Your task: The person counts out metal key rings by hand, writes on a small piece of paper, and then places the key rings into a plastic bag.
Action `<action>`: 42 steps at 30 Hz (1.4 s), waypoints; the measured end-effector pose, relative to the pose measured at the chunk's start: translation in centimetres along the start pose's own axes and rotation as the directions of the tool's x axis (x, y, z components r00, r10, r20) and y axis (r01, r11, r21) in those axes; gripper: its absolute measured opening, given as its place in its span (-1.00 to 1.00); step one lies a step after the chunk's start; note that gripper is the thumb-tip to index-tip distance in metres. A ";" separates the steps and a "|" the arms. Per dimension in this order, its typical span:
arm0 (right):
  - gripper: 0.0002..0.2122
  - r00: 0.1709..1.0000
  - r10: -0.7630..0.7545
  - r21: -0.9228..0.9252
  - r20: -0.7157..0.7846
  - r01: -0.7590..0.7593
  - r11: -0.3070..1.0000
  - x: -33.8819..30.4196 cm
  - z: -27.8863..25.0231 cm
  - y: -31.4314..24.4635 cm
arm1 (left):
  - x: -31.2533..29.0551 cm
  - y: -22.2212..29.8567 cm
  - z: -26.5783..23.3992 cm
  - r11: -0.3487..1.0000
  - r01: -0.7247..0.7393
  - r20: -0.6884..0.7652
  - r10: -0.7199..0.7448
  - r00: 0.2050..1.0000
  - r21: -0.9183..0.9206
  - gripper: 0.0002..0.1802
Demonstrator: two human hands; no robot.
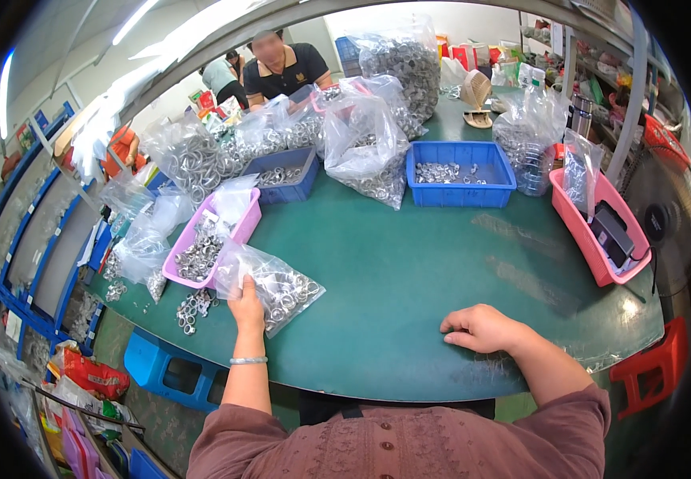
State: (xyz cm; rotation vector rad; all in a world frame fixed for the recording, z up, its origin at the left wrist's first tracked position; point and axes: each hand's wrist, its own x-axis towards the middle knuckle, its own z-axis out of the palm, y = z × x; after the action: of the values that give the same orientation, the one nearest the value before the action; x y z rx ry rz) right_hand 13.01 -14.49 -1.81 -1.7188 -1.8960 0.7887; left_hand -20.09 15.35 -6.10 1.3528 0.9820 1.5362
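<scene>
My left hand (247, 308) grips the near left edge of a clear plastic bag (275, 289) at the left of the table. Silvery metal rings lie inside the bag, which rests on the green tabletop (393, 271). Just beyond it stands a pink basket (254, 215) holding more rings and a clear bag. Loose rings (194, 310) are scattered left of my left hand. My right hand (483, 328) rests on the table at the right, holding nothing, its fingers loosely bent with the thumb a little apart.
Two blue bins (461, 197) with small metal parts stand farther back among large ring-filled bags (400, 76). A pink tray (601, 259) with a black device is at the right. A person (286, 72) sits across the table. Stools (154, 363) stand below.
</scene>
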 end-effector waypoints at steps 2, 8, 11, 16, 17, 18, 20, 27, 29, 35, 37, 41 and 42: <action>-0.78 1.000 0.009 0.005 0.008 -0.009 1.000 0.0 -0.2 -0.1 | -0.2 0.2 0.2 1.000 0.004 0.007 -0.004 1.000 0.025 -0.67; -0.78 1.000 0.019 0.004 0.010 -0.019 1.000 0.0 -0.4 -0.4 | -0.6 0.9 0.4 0.999 0.046 0.022 -0.046 0.999 0.029 -0.65; -0.78 0.999 0.033 0.018 0.012 -0.034 0.999 -0.1 -0.4 -0.4 | -0.7 1.0 0.6 0.999 0.034 0.035 -0.035 0.999 0.035 -0.65; -0.78 0.999 0.033 0.017 0.014 -0.034 0.999 -0.1 -0.5 -0.5 | -0.5 0.7 0.3 1.000 0.012 0.035 -0.013 0.999 0.029 -0.65; -0.78 1.000 0.026 0.014 0.012 -0.026 1.000 -0.1 -0.5 -0.4 | -0.5 0.6 0.3 0.999 0.041 0.038 -0.041 0.998 0.012 -0.65; -0.78 1.000 0.017 0.010 0.010 -0.017 1.000 -0.1 -0.5 -0.4 | -0.5 0.5 0.4 0.999 0.041 0.039 -0.041 0.998 0.013 -0.65; -0.78 1.000 0.018 0.011 0.011 -0.018 1.000 -0.1 -0.5 -0.3 | -0.5 0.4 0.4 1.000 0.000 0.026 -0.001 1.000 0.027 -0.65; -0.78 1.000 0.010 0.008 0.011 -0.010 1.000 0.0 -0.5 -0.4 | -0.3 -0.2 0.2 1.000 0.004 -0.018 -0.004 1.000 -0.013 -0.68; -0.78 1.000 0.021 0.016 0.014 -0.021 1.000 0.0 -0.7 -0.5 | -0.2 -0.1 0.0 0.999 0.008 -0.005 -0.008 1.000 0.052 -0.68; -0.78 0.999 0.034 0.042 0.019 -0.035 0.999 -0.1 -0.5 0.0 | -0.7 0.4 0.7 0.999 0.032 -0.025 -0.031 0.999 0.012 -0.68; -0.78 0.998 0.056 0.049 0.036 -0.058 0.997 -0.1 -0.6 -0.2 | -0.7 0.6 0.6 0.999 0.037 -0.023 -0.037 0.999 0.015 -0.68; -0.78 1.000 0.004 0.033 0.019 -0.005 0.999 0.0 -0.7 -0.4 | -0.4 0.6 0.2 0.999 0.052 -0.038 -0.052 0.998 0.011 -0.69; -0.78 1.000 0.009 0.036 0.021 -0.010 0.999 -0.1 -0.6 -0.2 | -0.6 0.6 0.3 0.998 0.057 -0.036 -0.057 0.998 0.012 -0.69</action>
State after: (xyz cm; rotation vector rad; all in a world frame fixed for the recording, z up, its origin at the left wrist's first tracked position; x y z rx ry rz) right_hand 13.24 -14.49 -1.20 -1.7054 -1.8772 0.8419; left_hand -19.83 14.63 -5.72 1.2998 1.0457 1.5177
